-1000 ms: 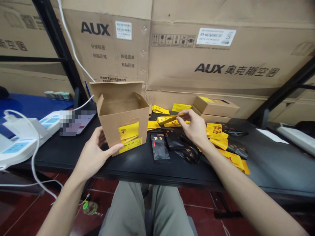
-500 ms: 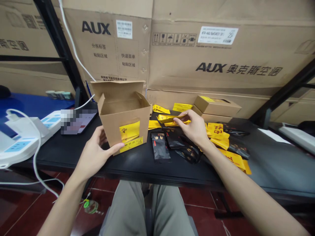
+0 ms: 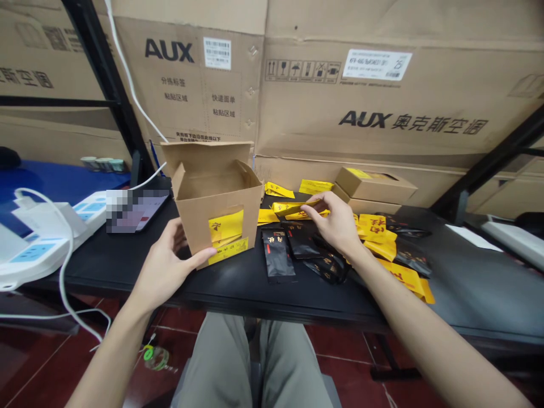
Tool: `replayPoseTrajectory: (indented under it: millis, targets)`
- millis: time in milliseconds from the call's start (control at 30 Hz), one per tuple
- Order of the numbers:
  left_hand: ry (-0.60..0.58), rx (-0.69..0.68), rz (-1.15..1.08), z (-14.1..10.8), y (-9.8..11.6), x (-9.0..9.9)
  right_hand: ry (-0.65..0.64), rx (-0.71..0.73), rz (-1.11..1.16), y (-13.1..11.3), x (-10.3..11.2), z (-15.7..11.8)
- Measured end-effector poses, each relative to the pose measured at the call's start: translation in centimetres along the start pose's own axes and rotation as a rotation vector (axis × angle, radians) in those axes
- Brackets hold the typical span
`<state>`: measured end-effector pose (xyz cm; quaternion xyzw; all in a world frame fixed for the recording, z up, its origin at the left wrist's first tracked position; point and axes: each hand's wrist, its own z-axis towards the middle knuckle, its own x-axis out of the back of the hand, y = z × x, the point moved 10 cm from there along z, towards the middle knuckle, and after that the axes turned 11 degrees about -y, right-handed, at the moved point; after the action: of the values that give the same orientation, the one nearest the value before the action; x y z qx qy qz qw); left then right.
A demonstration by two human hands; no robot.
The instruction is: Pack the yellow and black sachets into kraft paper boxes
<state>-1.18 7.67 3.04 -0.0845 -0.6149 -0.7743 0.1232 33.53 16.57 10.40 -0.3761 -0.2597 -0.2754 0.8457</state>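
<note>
My left hand grips the lower left corner of a brown cardboard box, thumb across its front. The box stands with its lid raised, and yellow packets show through an opening in its front. Between the thumb and fingers of my right hand is a yellow sachet, held just over other yellow sachets. Several black sachets lie in front of and below that hand. More yellow sachets are spread to its right, partly behind my forearm.
Two closed cardboard boxes are stacked behind the sachets. On the left are a white power strip, its cable and a phone. Large AUX cartons form the back, with black metal posts in front. A bottle lies on the floor.
The view has shifted very slightly. Both hands keep their holds on the box and the yellow sachet, with hardly any movement.
</note>
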Motion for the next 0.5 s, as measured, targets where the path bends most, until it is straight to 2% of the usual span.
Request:
replayPoseTrajectory:
  millis: [100,233,333,500]
  targets:
    - [0.0,-0.011,0.008,0.0,0.2,0.0,0.012,0.062,0.044,-0.8,0.7,-0.1]
    - [0.011,-0.023,0.026,-0.1,0.2,0.1,0.165,0.122,0.113,-3.3,3.2,-1.0]
    - [0.0,-0.022,0.017,0.0,0.1,0.0,0.256,0.285,0.155,-7.5,5.1,-1.8]
    - [0.008,-0.026,0.03,0.0,0.2,0.1,0.3,0.527,0.108,-14.5,7.4,-1.9]
